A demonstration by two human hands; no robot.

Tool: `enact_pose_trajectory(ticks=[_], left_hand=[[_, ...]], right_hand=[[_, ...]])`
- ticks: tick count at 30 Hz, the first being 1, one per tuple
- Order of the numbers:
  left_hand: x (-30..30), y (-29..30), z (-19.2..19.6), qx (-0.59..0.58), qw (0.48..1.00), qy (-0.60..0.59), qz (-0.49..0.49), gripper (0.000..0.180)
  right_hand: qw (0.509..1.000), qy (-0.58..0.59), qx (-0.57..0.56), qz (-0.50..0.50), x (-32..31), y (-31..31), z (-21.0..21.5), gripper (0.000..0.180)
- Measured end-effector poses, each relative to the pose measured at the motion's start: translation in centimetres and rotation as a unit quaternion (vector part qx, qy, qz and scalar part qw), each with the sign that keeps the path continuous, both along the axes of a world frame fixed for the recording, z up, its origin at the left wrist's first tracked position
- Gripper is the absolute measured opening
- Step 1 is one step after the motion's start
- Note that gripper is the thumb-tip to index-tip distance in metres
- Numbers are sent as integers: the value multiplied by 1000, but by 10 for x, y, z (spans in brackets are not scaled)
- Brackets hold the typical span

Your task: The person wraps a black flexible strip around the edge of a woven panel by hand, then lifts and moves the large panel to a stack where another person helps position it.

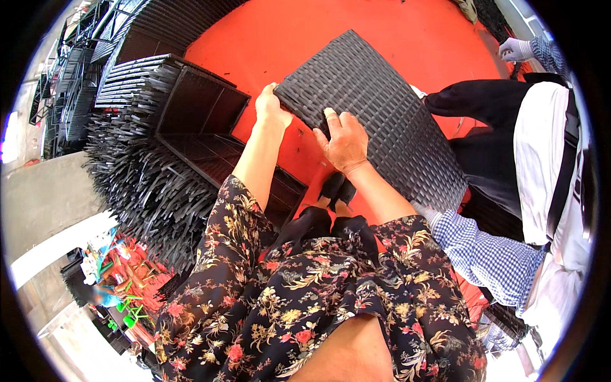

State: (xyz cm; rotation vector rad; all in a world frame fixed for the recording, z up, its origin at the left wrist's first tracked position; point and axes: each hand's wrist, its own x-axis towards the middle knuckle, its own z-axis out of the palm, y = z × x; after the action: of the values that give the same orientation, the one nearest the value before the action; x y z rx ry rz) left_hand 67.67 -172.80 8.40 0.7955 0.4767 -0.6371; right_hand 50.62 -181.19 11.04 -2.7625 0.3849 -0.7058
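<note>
A dark woven rattan panel (pixel 382 108) lies tilted over the red floor (pixel 280 38). My left hand (pixel 272 107) grips the panel's near left corner. The fingers of my right hand (pixel 345 141) curl over the panel's near edge, a little right of the left hand. Both of my forearms come out of floral sleeves. A co-worker in a white top and a blue checked sleeve (pixel 490 254) stands at the right, with the panel's far right side next to them. Their gloved hand (pixel 517 49) shows at the top right.
Unfinished wicker frames with loose black strands (pixel 146 184) stand stacked at the left. More dark frames (pixel 83 70) pile up at the far left. My black shoes (pixel 337 188) rest on the red floor. Colourful small items (pixel 108 267) lie at the lower left.
</note>
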Motion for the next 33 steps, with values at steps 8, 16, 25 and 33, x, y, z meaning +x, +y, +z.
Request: enact_pose_trajectory(ticks=[8,16,25,33], left_hand=[[-21,24,-14,-69,997,-19,21,30],[-55,28,11,-29,997,-12,70,26],[-57,19,-6,-30,997,-11,69,24],[-55,21,-11,-32,996,-3,82,26]], right_hand=[[990,49,53,122,1,5,11,60],[953,257,65,148,21,6,36,73],[937,310,44,154,26,-3,33,75],[934,317,39,160,27,1,28,74]])
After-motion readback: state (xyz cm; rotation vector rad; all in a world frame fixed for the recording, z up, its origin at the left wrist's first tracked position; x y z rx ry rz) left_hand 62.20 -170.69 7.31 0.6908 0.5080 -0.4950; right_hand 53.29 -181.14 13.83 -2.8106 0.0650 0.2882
